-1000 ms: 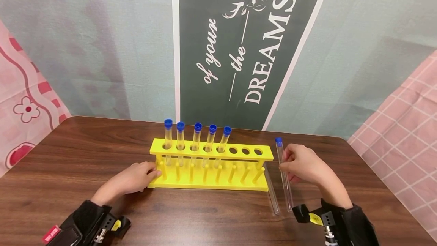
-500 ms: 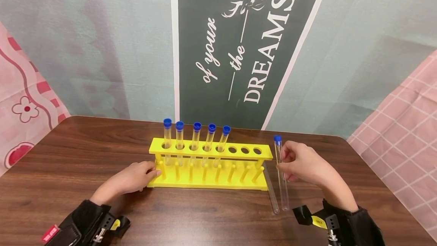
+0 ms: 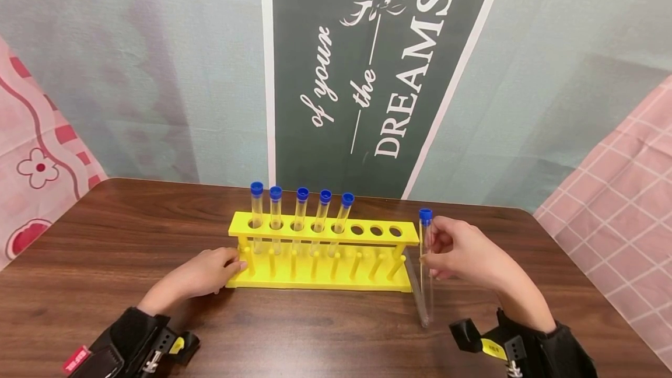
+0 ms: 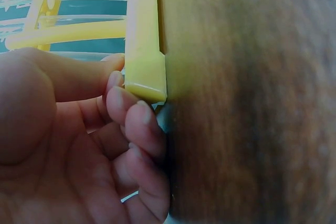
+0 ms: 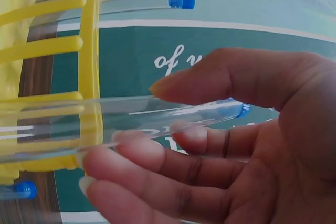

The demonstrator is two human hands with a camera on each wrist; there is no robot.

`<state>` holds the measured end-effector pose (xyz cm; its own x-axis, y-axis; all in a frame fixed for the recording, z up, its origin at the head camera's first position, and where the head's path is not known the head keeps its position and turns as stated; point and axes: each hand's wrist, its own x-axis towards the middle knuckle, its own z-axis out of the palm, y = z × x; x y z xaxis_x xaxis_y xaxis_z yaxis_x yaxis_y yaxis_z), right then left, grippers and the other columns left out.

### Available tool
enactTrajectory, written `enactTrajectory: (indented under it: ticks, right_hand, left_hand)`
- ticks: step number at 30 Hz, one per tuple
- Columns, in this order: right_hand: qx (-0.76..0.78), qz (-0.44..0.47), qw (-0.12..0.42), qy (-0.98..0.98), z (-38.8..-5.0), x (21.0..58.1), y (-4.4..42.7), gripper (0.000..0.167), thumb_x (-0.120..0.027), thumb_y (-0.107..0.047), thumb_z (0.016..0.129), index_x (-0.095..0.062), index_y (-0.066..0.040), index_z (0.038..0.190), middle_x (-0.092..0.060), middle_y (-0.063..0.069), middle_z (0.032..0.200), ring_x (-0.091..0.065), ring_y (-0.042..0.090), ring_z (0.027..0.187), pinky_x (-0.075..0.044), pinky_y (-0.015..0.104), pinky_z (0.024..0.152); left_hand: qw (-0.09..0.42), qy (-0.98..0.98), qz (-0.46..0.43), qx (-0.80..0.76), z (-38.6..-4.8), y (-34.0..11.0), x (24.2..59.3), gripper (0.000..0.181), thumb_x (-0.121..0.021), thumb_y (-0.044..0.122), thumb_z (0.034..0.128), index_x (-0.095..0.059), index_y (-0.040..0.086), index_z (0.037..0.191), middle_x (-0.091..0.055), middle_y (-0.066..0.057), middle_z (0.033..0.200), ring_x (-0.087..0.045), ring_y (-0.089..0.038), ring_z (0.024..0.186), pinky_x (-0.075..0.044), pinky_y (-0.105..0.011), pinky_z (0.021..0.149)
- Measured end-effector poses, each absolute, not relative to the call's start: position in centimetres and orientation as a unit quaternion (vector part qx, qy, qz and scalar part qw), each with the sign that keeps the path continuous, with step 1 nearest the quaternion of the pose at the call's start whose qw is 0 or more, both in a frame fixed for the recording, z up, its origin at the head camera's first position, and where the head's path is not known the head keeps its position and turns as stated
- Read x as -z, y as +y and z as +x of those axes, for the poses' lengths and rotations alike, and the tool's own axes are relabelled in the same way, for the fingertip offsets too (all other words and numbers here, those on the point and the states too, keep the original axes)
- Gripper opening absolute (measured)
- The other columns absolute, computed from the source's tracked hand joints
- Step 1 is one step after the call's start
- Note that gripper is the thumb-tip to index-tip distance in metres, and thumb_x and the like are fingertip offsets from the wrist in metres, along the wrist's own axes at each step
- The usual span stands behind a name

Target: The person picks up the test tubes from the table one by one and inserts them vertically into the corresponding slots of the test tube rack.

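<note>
The yellow rack (image 3: 325, 237) stands on the wooden table, with several blue-capped clear tubes (image 3: 300, 209) in its left holes and three holes at its right end without tubes. My left hand (image 3: 205, 273) grips the left end of the rack's base; in the left wrist view thumb and fingertips pinch the base corner (image 4: 146, 77). My right hand (image 3: 464, 252) pinches a blue-capped clear tube (image 3: 426, 238), nearly upright, just right of the rack. In the right wrist view the held tube (image 5: 157, 114) lies between thumb and fingers. Another tube (image 3: 417, 290) lies beside the rack's right end.
The brown wooden table (image 3: 294, 337) extends around the rack. Behind it hangs a green and grey-blue cloth (image 3: 336, 168) with white lettering, and pink cloths (image 3: 625, 209) hang at both sides. In the right wrist view a blue cap (image 5: 24, 189) shows at lower left.
My right hand has moved a little left with its tube, which has come closer to the rack and more upright. My left hand keeps its place on the rack's base.
</note>
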<state>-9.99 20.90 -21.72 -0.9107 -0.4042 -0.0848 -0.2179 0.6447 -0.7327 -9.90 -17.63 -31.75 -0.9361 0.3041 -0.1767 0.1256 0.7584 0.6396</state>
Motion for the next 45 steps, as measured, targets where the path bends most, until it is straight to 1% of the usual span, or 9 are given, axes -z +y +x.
enactTrajectory:
  ticks: [4, 7, 10, 20, 29, 34, 39, 45]
  right_hand:
    - [0.368, -0.215, 0.1, 0.899, -10.0, 21.7, 20.6, 0.018, -0.065, 0.0, 0.077, -0.049, 0.0, 0.085, -0.055, 0.004, 0.069, -0.057, 0.015, 0.062, -0.05, 0.029, 0.054]
    - [0.352, -0.249, 0.081, 0.899, -10.0, 21.8, 20.4, 0.019, -0.068, -0.002, 0.077, -0.05, -0.001, 0.085, -0.056, 0.001, 0.071, -0.056, 0.013, 0.065, -0.049, 0.027, 0.057]
    - [0.347, -0.262, 0.071, 0.898, -10.0, 21.9, 20.1, 0.021, -0.07, -0.003, 0.076, -0.051, -0.002, 0.085, -0.058, 0.0, 0.072, -0.057, 0.011, 0.067, -0.049, 0.026, 0.06]
    - [0.345, -0.26, 0.072, 0.899, -9.4, 21.8, 19.2, 0.022, -0.07, -0.004, 0.076, -0.052, 0.0, 0.088, -0.055, 0.0, 0.07, -0.056, 0.011, 0.064, -0.048, 0.026, 0.059]
    - [0.348, -0.255, 0.087, 0.898, -9.0, 21.6, 18.8, 0.021, -0.069, -0.006, 0.076, -0.05, -0.002, 0.085, -0.055, 0.001, 0.069, -0.055, 0.012, 0.063, -0.047, 0.026, 0.056]
    - [0.348, -0.277, 0.08, 0.892, -8.8, 21.6, 18.7, 0.02, -0.069, -0.005, 0.077, -0.051, -0.003, 0.084, -0.054, -0.002, 0.067, -0.053, 0.009, 0.06, -0.046, 0.025, 0.056]
    - [0.344, -0.305, 0.066, 0.886, -8.6, 21.7, 18.3, 0.019, -0.069, -0.003, 0.077, -0.053, -0.005, 0.088, -0.055, -0.004, 0.068, -0.053, 0.007, 0.06, -0.047, 0.025, 0.056]
    - [0.338, -0.31, 0.062, 0.887, -8.5, 21.8, 17.8, 0.018, -0.067, 0.0, 0.077, -0.054, -0.006, 0.088, -0.055, -0.005, 0.069, -0.054, 0.006, 0.06, -0.047, 0.025, 0.057]
  left_hand:
    - [0.136, 0.927, 0.115, -0.329, -9.9, -17.6, 31.8, 0.024, -0.05, 0.018, 0.0948, -0.045, 0.007, 0.074, -0.039, -0.003, 0.058, -0.044, -0.015, 0.047, -0.036, -0.029, 0.047]
    - [0.136, 0.927, 0.116, -0.33, -9.9, -17.6, 31.7, 0.024, -0.05, 0.018, 0.0948, -0.045, 0.007, 0.074, -0.038, -0.003, 0.058, -0.044, -0.015, 0.047, -0.036, -0.029, 0.048]
    - [0.138, 0.926, 0.115, -0.331, -9.9, -17.6, 31.6, 0.024, -0.051, 0.017, 0.0945, -0.045, 0.006, 0.074, -0.038, -0.003, 0.057, -0.044, -0.015, 0.047, -0.036, -0.029, 0.048]
    - [0.136, 0.928, 0.113, -0.327, -9.9, -17.6, 31.7, 0.024, -0.051, 0.018, 0.0942, -0.046, 0.007, 0.074, -0.04, -0.002, 0.057, -0.044, -0.015, 0.046, -0.037, -0.029, 0.047]
    - [0.132, 0.93, 0.107, -0.327, -9.8, -17.5, 31.7, 0.021, -0.053, 0.019, 0.0929, -0.048, 0.006, 0.077, -0.04, -0.002, 0.057, -0.043, -0.014, 0.046, -0.038, -0.029, 0.046]
    - [0.133, 0.929, 0.108, -0.328, -9.9, -17.5, 31.7, 0.021, -0.053, 0.018, 0.0932, -0.048, 0.006, 0.076, -0.04, -0.002, 0.057, -0.043, -0.014, 0.046, -0.038, -0.028, 0.046]
    - [0.135, 0.929, 0.106, -0.328, -9.8, -17.5, 31.7, 0.02, -0.053, 0.018, 0.0933, -0.048, 0.006, 0.078, -0.04, -0.003, 0.058, -0.043, -0.014, 0.046, -0.038, -0.028, 0.046]
    - [0.132, 0.929, 0.107, -0.329, -9.8, -17.6, 31.7, 0.02, -0.053, 0.018, 0.093, -0.048, 0.006, 0.077, -0.04, -0.002, 0.058, -0.043, -0.014, 0.046, -0.038, -0.028, 0.046]
